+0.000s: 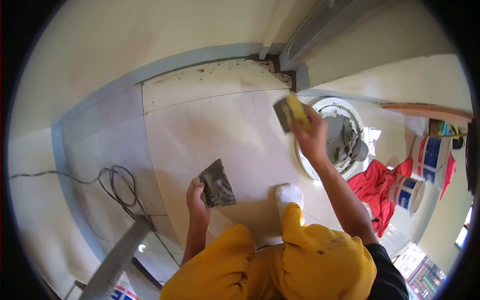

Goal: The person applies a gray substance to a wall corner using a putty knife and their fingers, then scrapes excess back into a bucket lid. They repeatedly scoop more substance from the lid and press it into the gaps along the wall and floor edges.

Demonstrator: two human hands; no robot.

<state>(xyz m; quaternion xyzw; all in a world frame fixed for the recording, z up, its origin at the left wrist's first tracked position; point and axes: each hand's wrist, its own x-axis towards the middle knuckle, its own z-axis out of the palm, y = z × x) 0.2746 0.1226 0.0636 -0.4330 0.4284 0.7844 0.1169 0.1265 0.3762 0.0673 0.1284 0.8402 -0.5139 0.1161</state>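
My left hand [198,202] grips the handle of a flat plate [218,185] smeared with grey paste, held above the pale floor tiles. My right hand [311,134] is closed around a yellow-handled trowel [291,113] with a dark flat blade, slightly blurred. Just right of that hand sits a round white tub [303,161] with grey paste [341,137] inside. The trowel is above the floor, near the wall corner, and does not appear to touch it. How much paste is on its blade cannot be made out.
A black cable [120,182] coils on the left floor beside a grey beam [117,257]. At right lie a red cloth [372,187] and two white-and-blue buckets [406,194]. A wall with grey skirting [200,54] runs along the back. A white-covered foot [289,194] stands in front.
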